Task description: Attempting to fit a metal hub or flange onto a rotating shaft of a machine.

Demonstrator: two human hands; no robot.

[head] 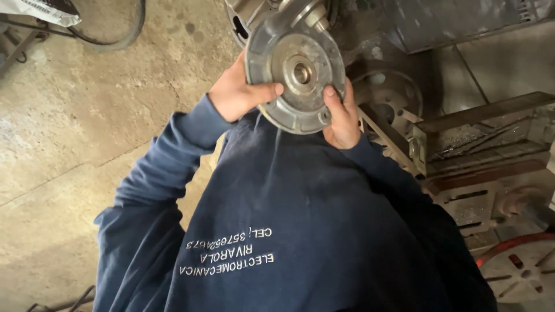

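Note:
I hold a round grey metal end cover with a centre bearing hole up in front of my chest, both hands gripping its rim. My left hand clasps the left edge, thumb across the face. My right hand grips the lower right edge, thumb on the front. The disc is tilted toward me. Behind it sits a metal motor housing, partly hidden. My dark blue sweatshirt fills the lower frame.
A concrete floor spreads to the left, with a dark cable loop at the top. At right stand a rusty metal frame, another round cover and a red-rimmed disc.

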